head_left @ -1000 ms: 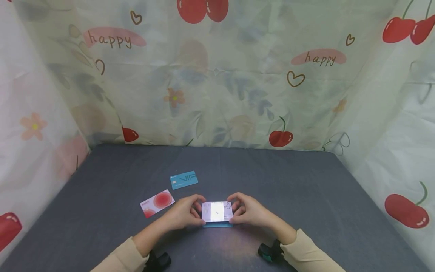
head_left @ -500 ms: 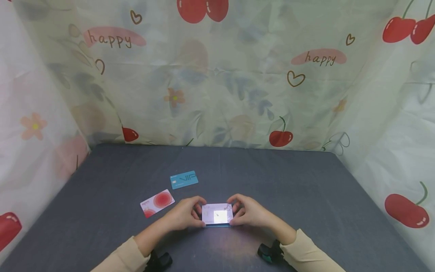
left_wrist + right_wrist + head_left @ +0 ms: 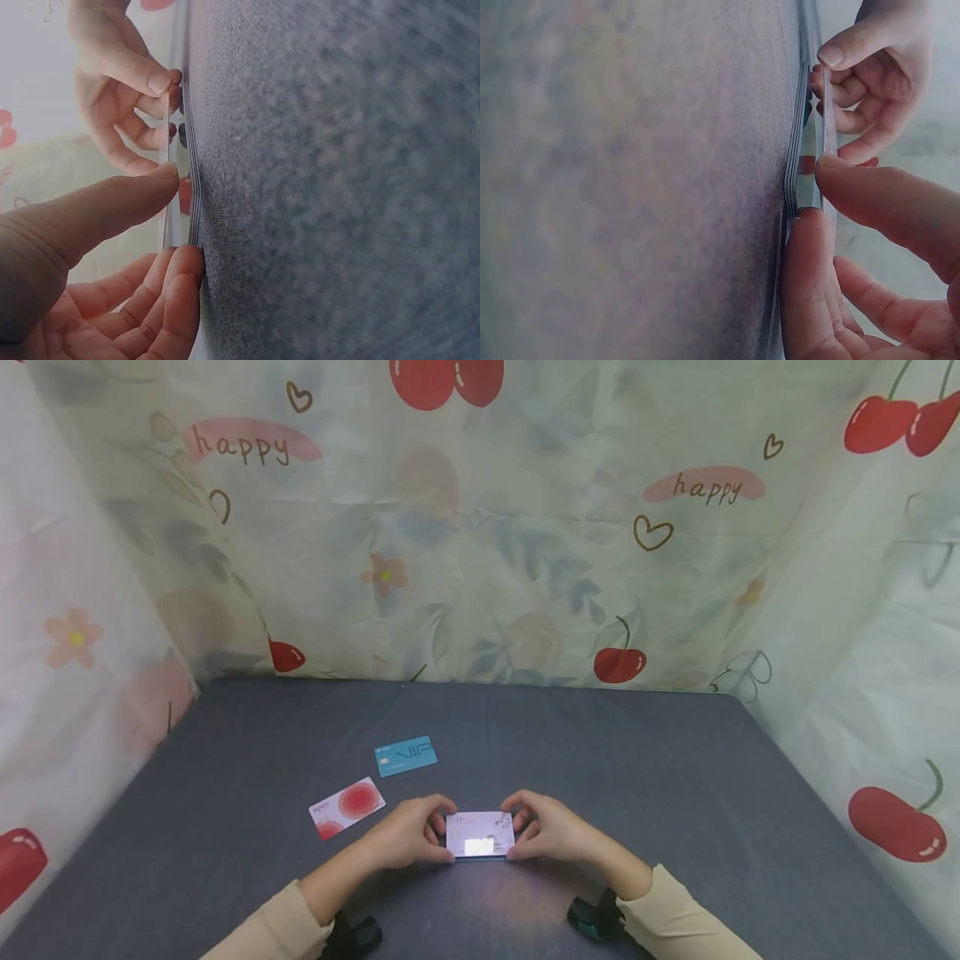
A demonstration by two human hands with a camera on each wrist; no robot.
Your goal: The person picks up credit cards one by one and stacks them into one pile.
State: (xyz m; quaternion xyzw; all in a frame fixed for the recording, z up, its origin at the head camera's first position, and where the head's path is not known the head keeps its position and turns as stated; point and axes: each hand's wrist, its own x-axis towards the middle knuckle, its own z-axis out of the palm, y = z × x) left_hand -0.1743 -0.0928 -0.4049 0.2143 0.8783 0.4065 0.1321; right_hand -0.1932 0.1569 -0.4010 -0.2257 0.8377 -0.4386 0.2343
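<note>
In the head view a pale pink card (image 3: 468, 827) with a bright glare patch lies between my hands. My left hand (image 3: 411, 832) pinches its left end between thumb and fingers, and my right hand (image 3: 551, 828) pinches its right end. Under it is a stack of several thin cards (image 3: 194, 172), seen edge-on in both wrist views and resting on the table. The held card (image 3: 826, 142) stands slightly apart from the stack, with a narrow gap between. Fingertips of both hands touch the ends of the stack. The stack's top face is hidden in the head view.
On the dark grey cloth-covered table (image 3: 637, 760), a white card with red circles (image 3: 347, 808) lies left of my left hand. A blue VIP card (image 3: 406, 757) lies farther back. Printed curtains (image 3: 480, 527) stand behind and at both sides.
The pink card has shifted slightly toward me, covering most of the blue edge that showed below it. Both hands have moved slightly with it. The two loose cards stay put.
</note>
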